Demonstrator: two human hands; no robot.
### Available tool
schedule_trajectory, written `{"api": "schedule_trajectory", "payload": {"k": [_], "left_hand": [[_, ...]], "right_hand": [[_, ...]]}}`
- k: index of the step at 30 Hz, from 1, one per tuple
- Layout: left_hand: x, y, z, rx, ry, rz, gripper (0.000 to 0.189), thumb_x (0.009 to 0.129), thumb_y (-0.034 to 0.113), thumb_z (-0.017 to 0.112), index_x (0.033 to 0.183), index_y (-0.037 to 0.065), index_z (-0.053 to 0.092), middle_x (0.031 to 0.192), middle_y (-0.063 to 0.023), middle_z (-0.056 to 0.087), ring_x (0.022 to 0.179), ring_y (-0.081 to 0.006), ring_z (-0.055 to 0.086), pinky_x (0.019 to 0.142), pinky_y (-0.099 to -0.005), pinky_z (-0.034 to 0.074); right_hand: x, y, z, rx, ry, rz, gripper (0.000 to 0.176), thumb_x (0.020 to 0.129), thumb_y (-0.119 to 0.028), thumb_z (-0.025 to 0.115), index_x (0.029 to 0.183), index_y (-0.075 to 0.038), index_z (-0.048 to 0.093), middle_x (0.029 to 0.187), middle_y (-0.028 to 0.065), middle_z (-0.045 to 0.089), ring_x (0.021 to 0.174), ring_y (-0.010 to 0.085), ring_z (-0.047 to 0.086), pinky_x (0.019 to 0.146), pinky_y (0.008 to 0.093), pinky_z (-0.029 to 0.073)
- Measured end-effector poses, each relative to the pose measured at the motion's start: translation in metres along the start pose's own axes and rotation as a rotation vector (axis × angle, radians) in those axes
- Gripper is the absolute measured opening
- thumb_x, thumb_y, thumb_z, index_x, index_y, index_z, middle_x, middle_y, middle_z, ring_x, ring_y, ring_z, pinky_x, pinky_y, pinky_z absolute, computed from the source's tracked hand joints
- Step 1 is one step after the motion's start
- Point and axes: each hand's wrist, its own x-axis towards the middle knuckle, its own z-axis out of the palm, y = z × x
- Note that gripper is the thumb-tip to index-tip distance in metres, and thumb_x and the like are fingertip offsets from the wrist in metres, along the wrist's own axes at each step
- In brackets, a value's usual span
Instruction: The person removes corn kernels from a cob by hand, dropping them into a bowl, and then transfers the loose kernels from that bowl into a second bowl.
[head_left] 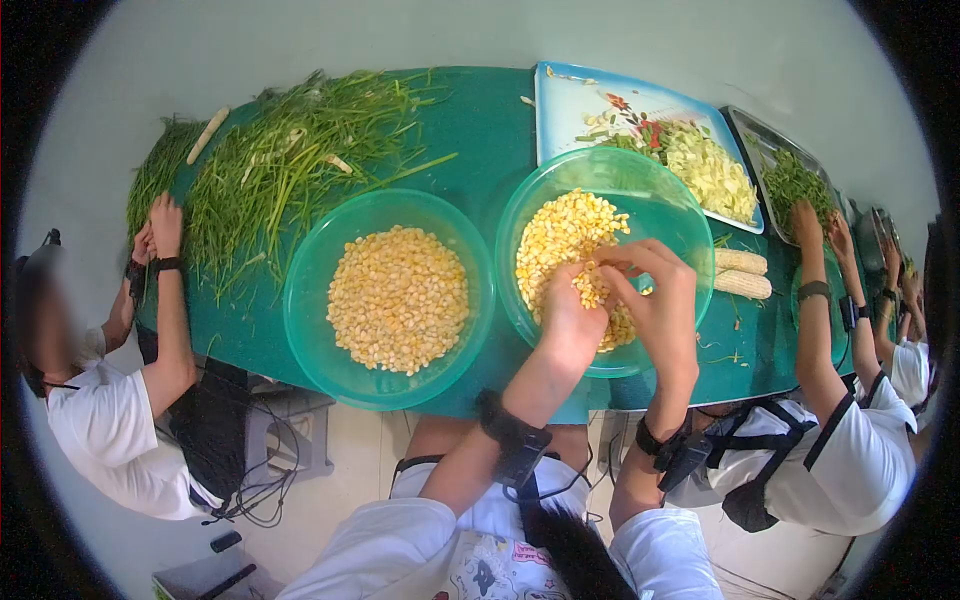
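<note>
Over the right-hand green bowl (690,215), my left hand (572,315) is cupped around a small heap of yellow corn kernels (590,285). The fingers of my right hand (662,295) are bent and pinch at the kernels in that palm; what exactly lies between the fingertips is partly hidden. Loose corn kernels (570,228) cover the left part of this bowl's bottom. A second green bowl (310,340) stands to its left, with a broad layer of paler corn kernels (398,300) in it.
A pile of long green stems (290,180) lies at the back left of the green table (490,110). A patterned tray (570,90) holds chopped vegetables (710,170). Bare corn cobs (742,285) lie right of the bowl. People work at both sides, one person's hands (160,228) near the stems.
</note>
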Motion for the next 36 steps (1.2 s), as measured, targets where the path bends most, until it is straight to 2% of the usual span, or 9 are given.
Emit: {"api": "schedule_trajectory", "payload": {"k": [5,10,17,20,22,23,25,27,36], "left_hand": [[0.007,-0.001,-0.002,-0.101,-0.027,-0.02,0.019,0.09,0.013,0.04,0.1,0.001,0.051,0.094,-0.0087,0.054,0.085,-0.0163,0.053,0.073,-0.0274,0.045],[0.014,0.002,-0.018,-0.26,-0.256,-0.162,0.016,0.091,0.016,0.041,0.078,0.008,0.042,0.072,-0.002,0.042,0.06,-0.0101,0.038,0.053,-0.0225,0.034],[0.017,-0.001,-0.026,-0.27,-0.324,-0.179,0.019,0.093,0.019,0.042,0.076,0.009,0.041,0.066,0.0008,0.036,0.057,-0.0091,0.035,0.05,-0.0216,0.031],[0.014,-0.004,-0.019,-0.174,-0.287,-0.097,0.017,0.093,0.019,0.042,0.081,0.008,0.046,0.073,-0.0007,0.045,0.064,-0.0098,0.043,0.056,-0.0208,0.037],[0.008,-0.006,-0.005,0.013,-0.039,0.025,0.017,0.093,0.019,0.042,0.095,0.006,0.053,0.088,-0.0033,0.053,0.079,-0.0115,0.05,0.071,-0.0229,0.043],[0.007,-0.005,-0.006,0.013,-0.039,0.025,0.017,0.093,0.019,0.042,0.095,0.006,0.053,0.088,-0.0033,0.053,0.079,-0.0115,0.05,0.071,-0.0229,0.043],[0.005,-0.003,-0.01,0.08,-0.17,-0.01,0.025,0.094,0.021,0.04,0.11,0.006,0.053,0.103,-0.0042,0.055,0.094,-0.013,0.052,0.086,-0.027,0.043],[0.007,-0.003,-0.011,0.073,-0.17,-0.014,0.027,0.094,0.022,0.039,0.111,0.006,0.054,0.103,-0.0038,0.055,0.095,-0.0131,0.052,0.087,-0.0281,0.043],[0.009,-0.006,-0.013,0.091,-0.141,0.003,0.031,0.095,0.023,0.034,0.108,0.005,0.056,0.104,-0.0044,0.056,0.097,-0.0138,0.051,0.088,-0.0287,0.043]], "right_hand": [[0.001,0.01,-0.001,-0.017,0.15,0.049,0.009,0.079,-0.001,0.06,0.087,0.0,0.065,0.077,0.0122,0.064,0.067,0.0198,0.062,0.061,0.0289,0.048],[-0.002,0.02,0.001,-0.007,0.18,0.204,0.009,0.083,0.0,0.056,0.088,0.001,0.063,0.075,0.013,0.063,0.065,0.019,0.062,0.062,0.029,0.048],[-0.002,0.018,0.001,-0.023,0.115,0.22,0.008,0.082,0.0,0.057,0.087,0.001,0.062,0.074,0.0127,0.063,0.064,0.0181,0.061,0.062,0.0286,0.048],[-0.004,0.012,0.0,0.02,0.094,0.138,0.009,0.079,0.001,0.06,0.087,0.001,0.063,0.076,0.0132,0.062,0.066,0.0187,0.061,0.063,0.0289,0.048],[-0.004,0.0,-0.002,0.057,0.066,0.073,0.012,0.076,0.001,0.062,0.088,0.0,0.063,0.078,0.0135,0.061,0.068,0.0195,0.061,0.063,0.0293,0.048],[-0.004,-0.008,-0.003,0.023,-0.021,0.049,0.015,0.074,0.002,0.063,0.088,0.0,0.063,0.081,0.0138,0.06,0.07,0.0217,0.062,0.064,0.0308,0.048],[-0.006,-0.009,0.001,-0.011,-0.108,0.024,0.018,0.071,0.002,0.065,0.088,0.0,0.063,0.084,0.0141,0.059,0.073,0.0239,0.062,0.065,0.0322,0.049],[-0.009,0.001,0.012,-0.139,-0.081,-0.032,0.027,0.065,0.005,0.068,0.091,0.0,0.064,0.08,0.0105,0.059,0.067,0.0211,0.059,0.064,0.0289,0.048],[-0.008,0.0,0.009,-0.073,-0.154,-0.024,0.023,0.066,0.003,0.068,0.088,0.002,0.063,0.089,0.0134,0.062,0.07,0.0221,0.061,0.064,0.0308,0.048]]}}
